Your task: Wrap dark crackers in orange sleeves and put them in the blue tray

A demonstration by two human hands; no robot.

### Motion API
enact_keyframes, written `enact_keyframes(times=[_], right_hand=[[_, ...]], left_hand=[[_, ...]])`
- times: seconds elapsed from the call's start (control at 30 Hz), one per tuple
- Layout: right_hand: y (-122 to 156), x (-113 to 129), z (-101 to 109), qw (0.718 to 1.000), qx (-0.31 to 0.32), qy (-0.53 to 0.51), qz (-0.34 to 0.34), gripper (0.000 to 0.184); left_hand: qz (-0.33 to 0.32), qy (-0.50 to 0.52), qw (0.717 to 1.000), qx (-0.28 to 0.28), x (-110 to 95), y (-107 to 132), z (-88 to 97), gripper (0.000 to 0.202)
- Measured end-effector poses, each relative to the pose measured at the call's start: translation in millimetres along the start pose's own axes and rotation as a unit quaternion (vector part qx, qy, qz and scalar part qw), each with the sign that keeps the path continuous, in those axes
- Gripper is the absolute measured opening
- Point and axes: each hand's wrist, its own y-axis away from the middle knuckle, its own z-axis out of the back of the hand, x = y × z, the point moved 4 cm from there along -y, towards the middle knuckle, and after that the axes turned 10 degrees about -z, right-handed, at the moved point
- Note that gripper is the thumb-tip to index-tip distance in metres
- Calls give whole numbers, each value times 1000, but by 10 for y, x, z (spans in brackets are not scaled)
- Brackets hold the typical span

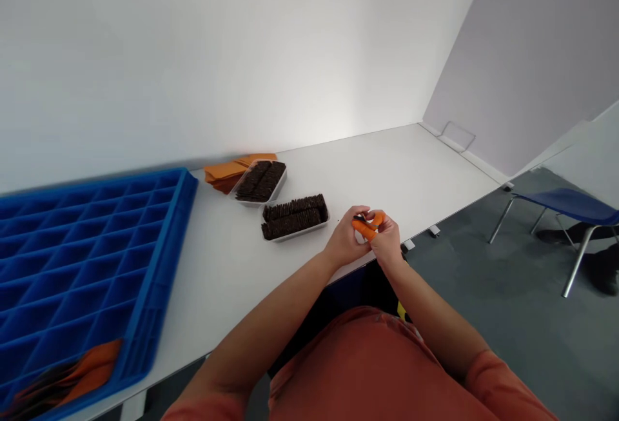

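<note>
Both my hands meet over the front edge of the white table (387, 169). My left hand (346, 239) and my right hand (388, 240) are closed together on a small orange piece (366, 228), pinched between the fingertips; a dark bit shows at its top. Just left of the hands stands a clear tray of dark brown flat pieces (294, 216) set on edge in rows. A second such tray (262, 181) stands behind it.
A large blue compartment crate (72, 247) fills the left of the table, with orange pieces (82, 372) in its near corner. A stack of orange sheets (227, 169) lies by the wall. A blue chair (565, 205) stands on the grey floor at right.
</note>
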Motion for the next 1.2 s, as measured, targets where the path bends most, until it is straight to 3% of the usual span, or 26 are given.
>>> enact_keyframes(times=[0.17, 0.37, 0.6, 0.83, 0.93, 1.03, 1.2], right_hand=[[73, 70, -44, 991, 16, 115, 65, 47], [175, 178, 8, 973, 88, 167, 130, 25], [150, 303, 102, 954, 62, 239, 170, 12], [-8, 372, 182, 923, 96, 354, 113, 25], [-46, 288, 178, 906, 124, 402, 53, 36], [-123, 208, 180, 909, 137, 393, -9, 34], [-237, 125, 173, 923, 170, 342, -34, 40]], left_hand=[[-1, -20, 999, -47, -12, -40, 60, 28], [-7, -61, 996, -62, -35, -74, 142, 26], [-18, -149, 986, -71, -120, -80, 159, 25], [3, -186, 982, -33, -116, -86, 103, 27], [27, -208, 978, -19, -93, -69, 89, 23], [0, -232, 973, 0, -153, -48, 62, 27], [-65, -233, 970, 36, -306, -38, 1, 37]])
